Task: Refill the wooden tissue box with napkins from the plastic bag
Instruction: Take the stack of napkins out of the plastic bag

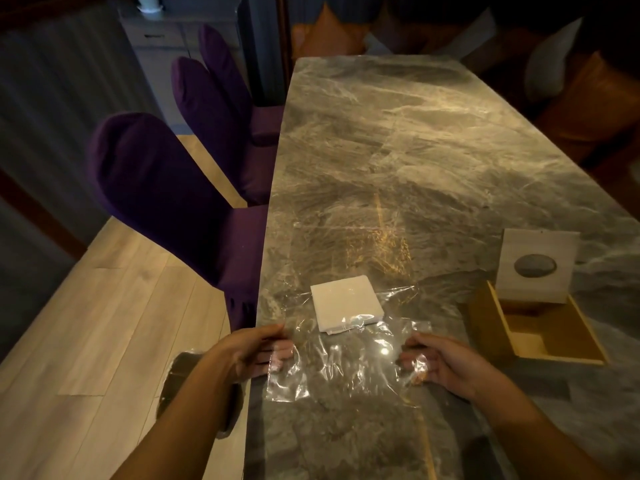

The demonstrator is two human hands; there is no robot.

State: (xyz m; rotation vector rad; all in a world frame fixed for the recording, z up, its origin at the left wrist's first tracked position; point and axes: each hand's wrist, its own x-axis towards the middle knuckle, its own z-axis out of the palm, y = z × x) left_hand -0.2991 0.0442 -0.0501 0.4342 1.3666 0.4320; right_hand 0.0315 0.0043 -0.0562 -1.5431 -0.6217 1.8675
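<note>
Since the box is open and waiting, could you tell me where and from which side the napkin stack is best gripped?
Probably by its near edge, reaching in from the person's side. The napkin stack lies flat inside the clear plastic bag, whose near end the left hand and right hand hold at its sides. A thumb-over, fingers-under pinch suits a thin flat stack.

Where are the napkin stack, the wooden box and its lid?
napkin stack (347, 304): head view, middle of its top sheet.
wooden box (568, 336): head view, its right inner wall.
lid (519, 287): head view, pale face below the oval hole.
</note>
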